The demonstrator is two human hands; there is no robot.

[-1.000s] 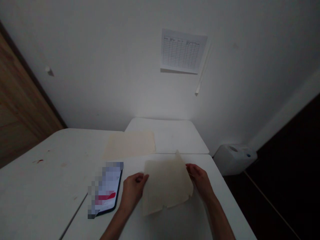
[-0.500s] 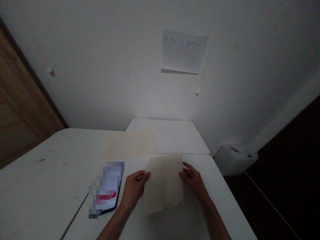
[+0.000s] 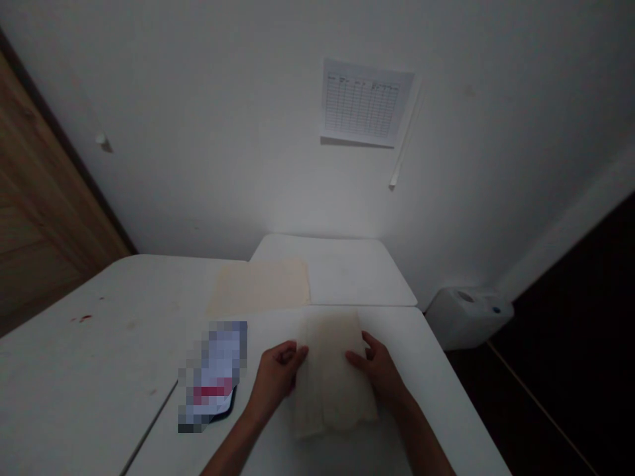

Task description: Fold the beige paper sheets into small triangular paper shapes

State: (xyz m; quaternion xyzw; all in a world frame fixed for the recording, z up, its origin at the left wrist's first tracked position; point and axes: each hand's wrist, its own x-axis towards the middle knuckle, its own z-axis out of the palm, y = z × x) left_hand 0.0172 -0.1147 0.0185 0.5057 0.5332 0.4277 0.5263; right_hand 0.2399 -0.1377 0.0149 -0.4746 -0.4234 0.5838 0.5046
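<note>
Moved: since a second ago, your cream sheet (image 3: 331, 380) has gone from raised and broad to narrow, folded, and lying down on the table (image 3: 124, 344); both hands have closed inward.
Sheet: it sits directly between your hands, with its long axis running 12 to 6.
Left hand (image 3: 276, 377): at the sheet's 9 o'clock, fingers curled and pinching the left edge.
Right hand (image 3: 381, 370): at the sheet's 3 o'clock, thumb laid on top; you cannot tell whether the fingers grip underneath.
Nearer hand: neither, as both touch the sheet.
Edges: the table's right edge runs near, past your right hand at 3 o'clock.
Room: the phone (image 3: 213, 380) lies near your left hand at 9; bare tabletop opens at 12, up to a second cream sheet (image 3: 260, 285) at 11.
</note>
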